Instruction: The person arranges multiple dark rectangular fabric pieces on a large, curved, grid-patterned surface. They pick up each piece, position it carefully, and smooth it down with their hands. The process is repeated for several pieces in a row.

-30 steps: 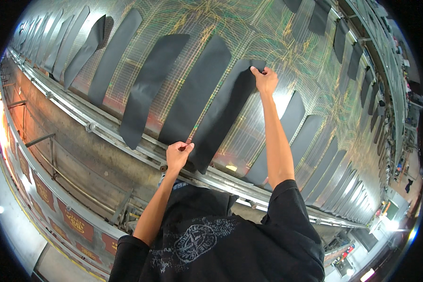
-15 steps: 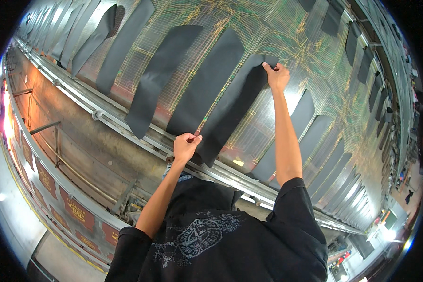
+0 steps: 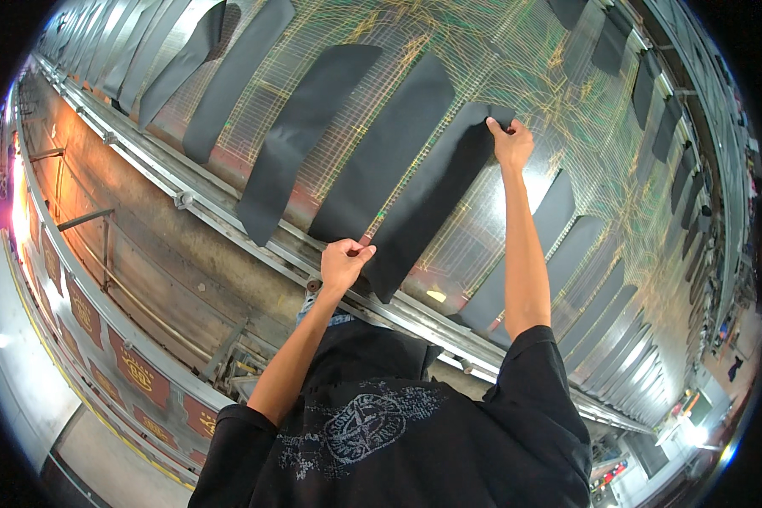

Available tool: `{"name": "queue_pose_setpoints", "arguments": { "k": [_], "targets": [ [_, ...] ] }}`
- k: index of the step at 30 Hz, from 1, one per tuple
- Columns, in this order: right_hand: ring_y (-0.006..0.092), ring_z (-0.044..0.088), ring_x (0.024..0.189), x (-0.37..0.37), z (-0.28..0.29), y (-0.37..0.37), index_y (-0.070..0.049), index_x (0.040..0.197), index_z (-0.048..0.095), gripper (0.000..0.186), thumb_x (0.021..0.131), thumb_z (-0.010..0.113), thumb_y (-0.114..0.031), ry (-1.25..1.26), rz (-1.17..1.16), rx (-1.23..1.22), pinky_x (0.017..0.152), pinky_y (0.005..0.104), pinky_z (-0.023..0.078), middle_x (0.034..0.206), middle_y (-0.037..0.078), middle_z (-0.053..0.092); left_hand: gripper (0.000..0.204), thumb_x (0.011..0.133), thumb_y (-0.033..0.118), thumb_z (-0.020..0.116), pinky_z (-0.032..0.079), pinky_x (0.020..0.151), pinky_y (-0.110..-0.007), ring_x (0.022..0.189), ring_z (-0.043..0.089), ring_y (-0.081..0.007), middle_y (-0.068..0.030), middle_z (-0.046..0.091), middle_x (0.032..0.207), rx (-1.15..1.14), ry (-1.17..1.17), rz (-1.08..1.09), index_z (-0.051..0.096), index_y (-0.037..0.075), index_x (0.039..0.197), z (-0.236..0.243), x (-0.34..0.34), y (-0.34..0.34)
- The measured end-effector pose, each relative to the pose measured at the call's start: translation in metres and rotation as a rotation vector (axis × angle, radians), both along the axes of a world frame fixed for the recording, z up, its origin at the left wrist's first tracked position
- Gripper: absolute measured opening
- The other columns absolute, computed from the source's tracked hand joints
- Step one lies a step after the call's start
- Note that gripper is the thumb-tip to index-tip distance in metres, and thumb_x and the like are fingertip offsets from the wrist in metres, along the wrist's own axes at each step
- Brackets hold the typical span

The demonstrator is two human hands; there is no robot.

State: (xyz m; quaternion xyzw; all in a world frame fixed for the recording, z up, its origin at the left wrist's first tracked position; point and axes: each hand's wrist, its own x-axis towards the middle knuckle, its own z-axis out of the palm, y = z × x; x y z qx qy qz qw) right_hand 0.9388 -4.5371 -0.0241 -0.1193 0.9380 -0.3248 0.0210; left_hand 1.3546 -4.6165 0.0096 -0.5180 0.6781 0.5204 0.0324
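A long dark grey fabric panel [image 3: 427, 207] lies at a slant over the line-marked table top, partly lifted along its right side. At its far end my right hand [image 3: 513, 146] is closed, thumb and fingers pinching the upper corner. My left hand [image 3: 345, 264] is closed in a pinch at the panel's near left corner, by the table's edge. Left of it lie a similar dark panel [image 3: 385, 148] and another one [image 3: 309, 135], whose near end hangs toward the rail.
A metal rail [image 3: 229, 229] runs along the table's near edge. More dark panels [image 3: 559, 245] line the table on the right, and others [image 3: 237, 80] on the left. Across the aisle, brown printed pieces [image 3: 140, 364] lie on another long table.
The whole view has shifted slightly, so the table and panels sit a little further right. Both hands keep their pinch on the same panel, which looks nearly unchanged.
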Motion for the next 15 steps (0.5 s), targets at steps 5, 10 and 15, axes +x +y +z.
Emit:
{"name": "queue_pose_setpoints", "arguments": {
  "k": [5,10,15],
  "targets": [
    [0.0296,0.052,0.059,0.0002,0.0017,-0.0003,-0.001,0.065,0.052,0.056,0.073,0.087,-0.044,-0.01,0.007,0.015,0.061,0.0448,0.044,0.064,0.011,0.058,0.03,0.082,0.032,0.083,0.05,0.061,-0.034,0.059,0.065,-0.0191,-0.0097,0.07,0.067,-0.026,-0.007,-0.019,0.076,0.003,0.08,0.004,-0.001,0.0],
    [0.029,0.053,0.059,0.0005,0.0016,0.0005,0.0,0.066,0.054,0.056,0.074,0.086,-0.045,0.027,0.016,0.011,0.061,0.0444,0.044,0.065,0.011,0.059,0.03,0.082,0.033,0.083,0.051,0.063,-0.035,0.062,0.068,-0.0213,-0.0103,0.072,0.07,-0.041,-0.016,-0.022,0.076,0.003,0.081,0.005,-0.002,0.0005],
    [0.0341,0.058,0.064,0.0008,0.0018,-0.0009,0.0,0.068,0.058,0.052,0.073,0.087,-0.042,-0.016,0.004,-0.005,0.065,0.0462,0.047,0.068,0.015,0.063,0.031,0.082,0.033,0.083,0.052,0.064,-0.035,0.063,0.069,-0.0218,-0.0104,0.073,0.072,-0.023,-0.005,-0.013,0.076,0.004,0.082,0.0031,-0.0006,0.0005]
  ]
}}
